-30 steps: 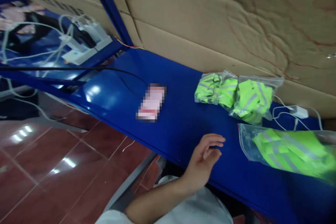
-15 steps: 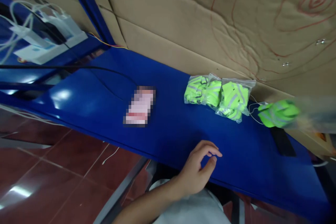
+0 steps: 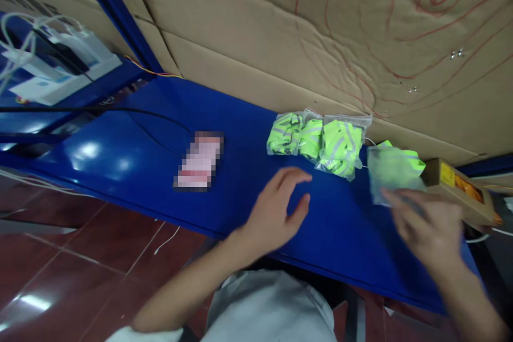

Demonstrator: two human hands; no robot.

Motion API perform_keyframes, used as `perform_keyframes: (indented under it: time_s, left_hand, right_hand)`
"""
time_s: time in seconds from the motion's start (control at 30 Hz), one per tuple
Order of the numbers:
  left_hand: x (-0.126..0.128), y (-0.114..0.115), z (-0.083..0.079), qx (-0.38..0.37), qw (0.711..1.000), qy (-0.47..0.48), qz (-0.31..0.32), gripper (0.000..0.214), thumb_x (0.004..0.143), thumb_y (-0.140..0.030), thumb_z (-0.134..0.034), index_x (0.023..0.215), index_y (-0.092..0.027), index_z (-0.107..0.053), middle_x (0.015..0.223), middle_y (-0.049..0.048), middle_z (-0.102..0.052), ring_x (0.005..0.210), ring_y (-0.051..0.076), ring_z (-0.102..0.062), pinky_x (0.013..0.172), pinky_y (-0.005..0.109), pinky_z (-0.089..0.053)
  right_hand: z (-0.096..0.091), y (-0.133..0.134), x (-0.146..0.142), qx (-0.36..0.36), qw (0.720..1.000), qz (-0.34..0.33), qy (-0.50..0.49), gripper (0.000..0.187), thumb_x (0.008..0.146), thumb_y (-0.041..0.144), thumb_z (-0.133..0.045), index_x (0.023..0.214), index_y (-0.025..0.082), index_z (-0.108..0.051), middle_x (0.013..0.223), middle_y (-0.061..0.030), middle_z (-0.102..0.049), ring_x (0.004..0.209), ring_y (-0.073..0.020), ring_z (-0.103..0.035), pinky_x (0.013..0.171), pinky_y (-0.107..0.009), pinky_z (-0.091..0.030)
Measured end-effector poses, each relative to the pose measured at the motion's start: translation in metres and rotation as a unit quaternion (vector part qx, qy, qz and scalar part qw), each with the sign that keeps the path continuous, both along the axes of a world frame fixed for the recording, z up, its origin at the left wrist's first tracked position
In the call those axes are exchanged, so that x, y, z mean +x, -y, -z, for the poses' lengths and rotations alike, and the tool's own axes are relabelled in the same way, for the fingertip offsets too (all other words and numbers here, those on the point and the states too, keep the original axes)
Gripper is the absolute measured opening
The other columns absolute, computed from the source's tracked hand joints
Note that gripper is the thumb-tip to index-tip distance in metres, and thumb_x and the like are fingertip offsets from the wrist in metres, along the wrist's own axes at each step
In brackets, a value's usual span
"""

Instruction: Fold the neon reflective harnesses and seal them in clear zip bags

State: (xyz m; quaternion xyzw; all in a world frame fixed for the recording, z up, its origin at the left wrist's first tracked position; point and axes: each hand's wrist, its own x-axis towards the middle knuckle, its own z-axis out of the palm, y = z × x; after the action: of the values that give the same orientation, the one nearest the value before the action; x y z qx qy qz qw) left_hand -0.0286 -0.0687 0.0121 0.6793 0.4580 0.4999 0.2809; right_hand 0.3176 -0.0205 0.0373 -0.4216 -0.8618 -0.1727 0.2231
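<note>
My left hand (image 3: 276,208) hovers just over the blue table (image 3: 248,128), fingers apart and lightly curled, holding nothing. My right hand (image 3: 428,224) is blurred by motion; its fingers are stretched out, with the tips at the near edge of a clear bag of neon-yellow reflective vest (image 3: 393,168) lying on the table. To its left, two similar bags (image 3: 320,139) rest side by side against the cardboard wall. A phone (image 3: 198,161) lies flat to the left of my left hand.
A small cardboard box (image 3: 460,189) sits at the table's right end, behind my right hand. A white power strip with cables (image 3: 60,72) rests on the blue shelf at far left. Creased cardboard (image 3: 320,26) backs the table. Red floor tiles lie below.
The third vest bag moved from mid-air at the right down beside the other two. My right hand came into view, and my left hand moved up and forward over the table.
</note>
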Motion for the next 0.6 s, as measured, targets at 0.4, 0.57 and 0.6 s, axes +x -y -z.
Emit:
perform_keyframes:
  time_s: [0.4,0.57,0.6]
  left_hand:
    - [-0.031,-0.167,0.016,-0.120,0.979,-0.065,-0.148,0.050,0.078,-0.020,-0.072,0.126,-0.023,-0.058,0.124,0.0122,-0.068,0.120,0.034,-0.064,0.106,0.050,-0.048]
    - [-0.043,-0.166,0.019,-0.088,0.975,0.149,-0.136,0.050,0.079,-0.015,-0.056,0.128,-0.024,-0.051,0.107,0.0044,-0.069,0.090,0.020,-0.069,0.075,0.030,-0.055]
    - [-0.044,-0.166,0.017,-0.079,0.964,0.219,-0.126,0.047,0.078,-0.016,-0.057,0.124,-0.024,-0.053,0.101,0.0025,-0.068,0.084,0.019,-0.068,0.071,0.028,-0.053]
  right_hand:
    - [0.043,-0.015,-0.027,-0.135,0.990,-0.007,0.030,0.037,0.107,0.040,-0.052,0.137,0.022,-0.064,0.138,-0.0117,-0.069,0.127,-0.0302,-0.065,0.110,-0.051,-0.042]
    - [0.063,-0.009,-0.031,-0.148,0.989,-0.005,0.023,0.030,0.106,0.031,-0.053,0.131,0.022,-0.068,0.127,-0.0100,-0.074,0.117,-0.0299,-0.069,0.101,-0.048,-0.050]
    - [0.064,-0.007,-0.030,-0.147,0.989,-0.012,0.009,0.027,0.106,0.027,-0.053,0.127,0.022,-0.070,0.122,-0.0087,-0.075,0.113,-0.0281,-0.070,0.099,-0.045,-0.052]
